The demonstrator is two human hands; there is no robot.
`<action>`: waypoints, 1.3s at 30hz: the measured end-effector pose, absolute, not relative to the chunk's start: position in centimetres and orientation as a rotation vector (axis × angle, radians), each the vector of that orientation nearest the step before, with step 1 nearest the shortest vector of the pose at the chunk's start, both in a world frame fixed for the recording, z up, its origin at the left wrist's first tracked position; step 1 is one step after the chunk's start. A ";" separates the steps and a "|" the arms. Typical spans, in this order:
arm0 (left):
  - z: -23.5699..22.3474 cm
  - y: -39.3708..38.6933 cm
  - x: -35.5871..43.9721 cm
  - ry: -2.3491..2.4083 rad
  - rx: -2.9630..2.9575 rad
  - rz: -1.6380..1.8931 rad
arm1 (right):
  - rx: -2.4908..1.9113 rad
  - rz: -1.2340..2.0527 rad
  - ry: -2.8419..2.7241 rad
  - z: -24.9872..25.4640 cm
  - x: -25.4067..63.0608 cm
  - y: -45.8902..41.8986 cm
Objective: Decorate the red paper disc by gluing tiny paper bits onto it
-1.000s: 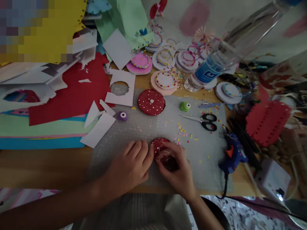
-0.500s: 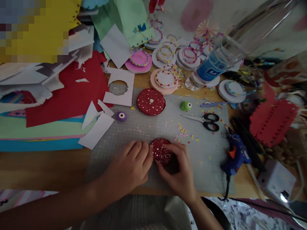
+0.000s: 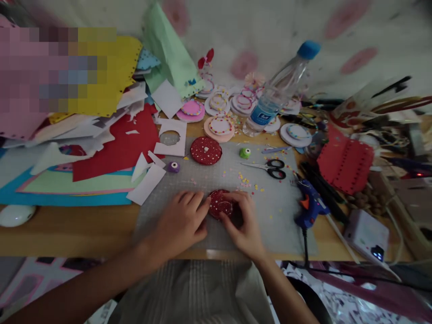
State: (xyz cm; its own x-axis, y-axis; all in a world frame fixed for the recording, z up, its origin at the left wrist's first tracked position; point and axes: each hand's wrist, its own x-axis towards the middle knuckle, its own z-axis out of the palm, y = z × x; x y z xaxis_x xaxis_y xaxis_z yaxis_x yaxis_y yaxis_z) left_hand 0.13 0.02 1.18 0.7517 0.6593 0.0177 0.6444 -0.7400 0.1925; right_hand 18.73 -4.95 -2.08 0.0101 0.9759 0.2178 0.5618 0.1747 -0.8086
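A small red disc with white specks [image 3: 220, 204] lies on the grey cutting mat [image 3: 276, 216] near the table's front edge. My left hand [image 3: 180, 222] rests on the mat with its fingertips pressed against the disc's left rim. My right hand [image 3: 245, 225] curls round the disc's right side, thumb and fingers closed on it. A larger red speckled disc [image 3: 205, 150] lies further back on the mat.
Black scissors [image 3: 270, 168], a blue glue gun [image 3: 308, 204], a green punch [image 3: 245, 153] and a purple punch [image 3: 173, 167] lie about the mat. A water bottle [image 3: 276, 92] stands behind among decorated round discs. Coloured paper sheets pile at the left.
The view has pulled back and up, so the table looks smaller. Both hands stay on the small red disc with barely any shift.
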 end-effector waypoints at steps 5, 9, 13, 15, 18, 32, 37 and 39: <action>1.8 -0.3 0.0 1.085 2.718 0.109 | -1.463 0.532 -1.449 -1.8 19.6 -5.6; 1.9 -0.6 0.0 1.088 2.716 0.125 | -1.490 0.435 -1.487 -1.4 21.0 -6.5; 1.5 -0.8 -0.1 1.079 2.720 0.201 | -1.523 0.480 -1.656 -2.1 21.3 -7.1; 1.1 -0.7 -0.3 1.074 2.707 0.266 | -1.534 0.500 -1.724 -2.6 21.1 -7.2; 0.4 -0.6 -0.9 1.049 2.656 0.387 | -1.546 0.487 -1.771 -2.7 20.8 -7.3; -1.3 0.9 2.6 0.992 2.454 0.680 | -1.413 0.674 -1.941 1.4 21.5 -3.7; -1.2 1.6 2.9 0.967 2.460 0.678 | -1.425 0.826 -1.856 1.6 21.9 -2.9; -1.2 1.6 2.9 0.971 2.466 0.700 | -1.439 0.891 -1.793 1.4 22.4 -2.9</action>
State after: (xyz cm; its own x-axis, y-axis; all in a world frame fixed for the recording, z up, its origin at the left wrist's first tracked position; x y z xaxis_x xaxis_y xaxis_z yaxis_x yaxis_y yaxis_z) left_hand 2.89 1.62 -1.22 0.6336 0.7117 0.3035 0.5124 -0.6799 0.5246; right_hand 22.36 -2.90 1.44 -0.1739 0.9816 0.0796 0.5299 0.1613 -0.8326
